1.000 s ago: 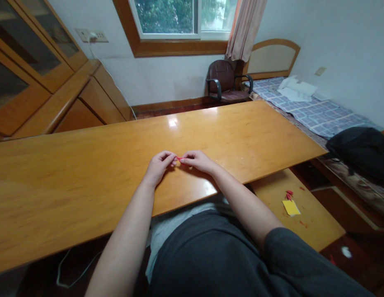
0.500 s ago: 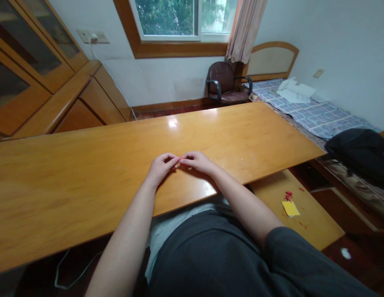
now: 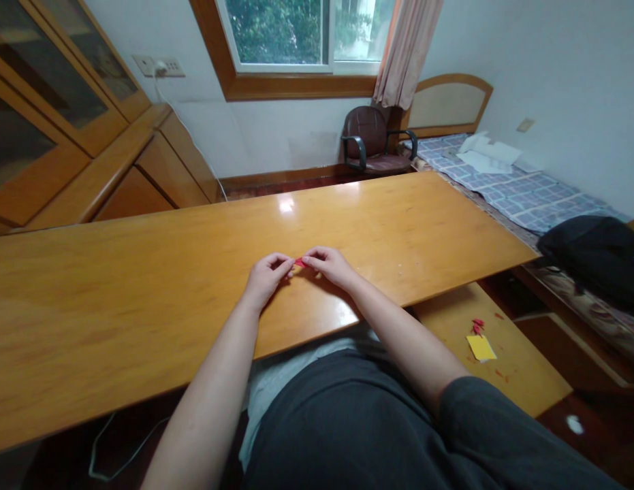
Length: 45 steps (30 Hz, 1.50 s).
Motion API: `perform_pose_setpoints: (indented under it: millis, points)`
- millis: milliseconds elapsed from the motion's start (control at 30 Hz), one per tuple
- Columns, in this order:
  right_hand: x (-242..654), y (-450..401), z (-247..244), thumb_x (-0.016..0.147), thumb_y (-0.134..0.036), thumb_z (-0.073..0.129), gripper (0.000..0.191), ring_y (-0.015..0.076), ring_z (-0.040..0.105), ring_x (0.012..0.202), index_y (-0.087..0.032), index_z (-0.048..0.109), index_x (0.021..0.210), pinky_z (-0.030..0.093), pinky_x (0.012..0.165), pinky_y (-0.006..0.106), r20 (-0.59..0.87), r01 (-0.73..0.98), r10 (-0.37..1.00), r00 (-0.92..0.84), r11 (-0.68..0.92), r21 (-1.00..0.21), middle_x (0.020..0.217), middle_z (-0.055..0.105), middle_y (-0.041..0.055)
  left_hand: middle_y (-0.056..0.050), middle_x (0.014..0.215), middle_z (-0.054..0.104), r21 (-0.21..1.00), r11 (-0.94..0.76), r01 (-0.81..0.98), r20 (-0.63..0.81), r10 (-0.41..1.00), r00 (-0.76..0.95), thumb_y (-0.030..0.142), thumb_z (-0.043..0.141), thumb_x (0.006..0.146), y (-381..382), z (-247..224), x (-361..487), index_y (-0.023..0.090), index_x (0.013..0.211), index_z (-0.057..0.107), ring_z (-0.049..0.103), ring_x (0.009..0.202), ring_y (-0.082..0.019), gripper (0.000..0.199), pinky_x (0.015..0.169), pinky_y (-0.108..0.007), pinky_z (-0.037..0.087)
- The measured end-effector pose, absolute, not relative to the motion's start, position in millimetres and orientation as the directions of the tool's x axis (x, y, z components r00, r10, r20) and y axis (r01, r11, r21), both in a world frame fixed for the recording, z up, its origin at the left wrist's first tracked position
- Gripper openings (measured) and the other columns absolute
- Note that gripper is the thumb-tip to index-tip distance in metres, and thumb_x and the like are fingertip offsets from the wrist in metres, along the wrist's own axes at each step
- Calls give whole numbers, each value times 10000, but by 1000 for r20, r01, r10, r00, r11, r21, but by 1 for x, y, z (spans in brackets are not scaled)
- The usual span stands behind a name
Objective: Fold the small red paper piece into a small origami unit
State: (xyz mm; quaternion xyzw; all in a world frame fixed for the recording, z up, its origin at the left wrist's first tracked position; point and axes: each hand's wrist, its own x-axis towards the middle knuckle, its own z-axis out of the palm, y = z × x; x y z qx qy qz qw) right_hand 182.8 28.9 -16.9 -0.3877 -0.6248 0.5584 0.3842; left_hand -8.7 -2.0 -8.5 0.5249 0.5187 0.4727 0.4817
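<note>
A small red piece of folded paper is pinched between my two hands, just above the tabletop. My left hand grips its left end with thumb and forefinger. On the other end, my right hand closes in the same kind of pinch. Fingertips cover part of the paper, so its exact shape is hard to make out. Both hands are over the front middle of the long wooden table.
Lower right, a pull-out board holds a yellow paper square and small red folded pieces. Behind the table stand a brown armchair and a cabinet. A black bag lies on the bed.
My hands have moved slightly apart, the right one a little to the right, and more of the red paper shows between the fingertips. The view has tilted a touch.
</note>
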Motion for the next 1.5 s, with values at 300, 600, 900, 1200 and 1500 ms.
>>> perform_pose_setpoints:
  millis: [300,600,900,1200,1500]
  points:
    - [180,28,-16,838,-423,637,298,109,567,672,-131,692,865,442,630,220,87,144,894,-440,166,-975,783,669,28,-23,673,687,978,-60,199,45,996,78,492,763,716,-2,-10,-7,160,811,704,605,597,-139,351,602,-247,471]
    - [180,29,-16,852,-382,626,269,119,591,694,-126,711,852,437,640,218,124,218,892,-435,238,-947,786,696,38,-4,618,643,950,-125,286,100,990,101,436,678,810,-1,-16,-10,167,802,685,578,562,-125,269,562,-226,446]
    - [180,29,-18,813,-383,637,260,115,563,668,-129,688,837,430,612,219,80,141,911,-404,148,-979,746,661,16,3,594,623,971,-67,230,56,997,55,412,684,774,-3,-9,-8,164,764,649,554,526,-115,250,515,-216,429]
    - [182,32,-16,751,-388,684,254,97,505,605,-137,662,787,383,587,226,43,-8,936,-348,43,-999,668,593,-17,3,669,642,999,12,48,-8,997,-81,416,722,733,4,-16,-14,166,783,636,567,540,-101,269,523,-210,454]
    - [183,32,-19,777,-409,677,267,108,545,642,-147,688,825,417,586,218,22,29,912,-409,38,-999,737,648,10,-26,721,685,975,-86,207,71,994,77,479,697,783,2,-14,-10,164,843,713,577,627,-131,321,608,-238,448]
